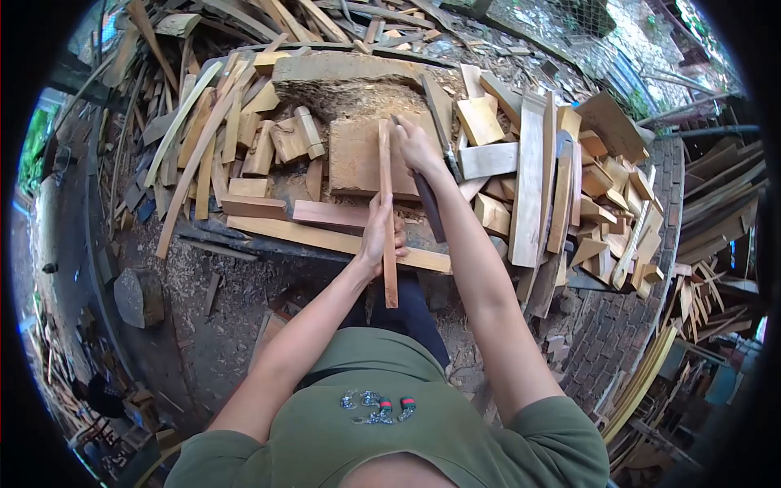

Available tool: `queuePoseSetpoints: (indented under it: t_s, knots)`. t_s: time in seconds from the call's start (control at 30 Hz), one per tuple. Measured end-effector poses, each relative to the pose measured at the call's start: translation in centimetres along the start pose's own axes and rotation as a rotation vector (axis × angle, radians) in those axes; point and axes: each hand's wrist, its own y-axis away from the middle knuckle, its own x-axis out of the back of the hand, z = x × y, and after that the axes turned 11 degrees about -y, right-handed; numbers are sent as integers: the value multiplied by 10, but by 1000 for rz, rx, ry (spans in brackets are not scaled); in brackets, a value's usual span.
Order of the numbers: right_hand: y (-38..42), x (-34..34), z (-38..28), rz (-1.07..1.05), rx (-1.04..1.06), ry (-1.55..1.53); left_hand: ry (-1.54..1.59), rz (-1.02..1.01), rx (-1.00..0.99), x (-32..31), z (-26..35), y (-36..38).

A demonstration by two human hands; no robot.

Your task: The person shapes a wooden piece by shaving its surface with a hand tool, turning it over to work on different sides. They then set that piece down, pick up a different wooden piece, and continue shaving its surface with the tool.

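Note:
A narrow wooden strip [386, 167] stands lengthwise in front of me, its far end over a thick wooden block [351, 159]. My left hand [377, 236] is closed around the strip's lower half, and the near end sticks out below the fingers. Beside the far end, my right hand [419, 148] is wrapped round a long dark tool [429, 207]. One end of that tool pokes out past the fingers, while the other runs back beside my forearm. Its exact kind is not clear, and the fingers hide its middle.
Offcuts surround the block: a long curved strip [195, 159] at left, a pale board [527, 187] and a heap of small blocks [614, 203] at right. A light plank [325, 242] lies along the bench's near edge. A log stump [138, 298] stands on the ground.

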Motion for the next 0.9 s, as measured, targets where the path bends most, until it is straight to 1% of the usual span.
queuePoseSetpoints:
  t_s: [0.03, 0.07, 0.13, 0.2, 0.27, 0.3, 0.37, 0.47, 0.53, 0.6, 0.67, 0.73, 0.8, 0.83, 0.9]
  knots:
    - [9, 2, 1, 20, 60, 56, -8, -15, -22, 2, 1, 1]
    - [22, -1, 4, 6, 66, 59, 0, -3, -28, 6, 2, -1]
    - [57, -6, 8, 70, 248, 126, 87, -78, 55, 12, -1, -3]
    - [87, -13, -1, -17, 162, 119, 86, -90, 71, 17, 1, -6]
    - [89, -20, 0, 6, 180, 81, 172, -200, 141, 25, -4, -13]
    - [85, -19, -7, 19, 186, 92, 173, -196, 143, 24, -1, -11]
    - [66, -20, -11, 60, 169, 123, 54, -95, 118, 17, 8, -3]
    - [56, -21, -7, 81, 199, 108, 119, -105, 152, 15, 15, -1]
    - [80, -19, -5, 56, 216, 108, 93, -132, 143, 19, 8, -3]
    - [87, -18, -11, 36, 233, 106, 61, -161, 135, 21, 12, -7]
    - [98, -16, -9, 9, 231, 117, -17, -40, 109, 14, 11, -2]
    - [73, -16, -6, 33, 204, 149, -56, -24, 83, 7, 14, 1]
    - [58, -17, -10, 79, 263, 219, -18, 1, 136, 7, 14, 1]
    - [63, -15, -13, 56, 228, 222, -25, 3, 131, 10, 11, 0]
    - [82, -16, -8, 42, 239, 183, -34, -96, 81, 18, 7, -6]
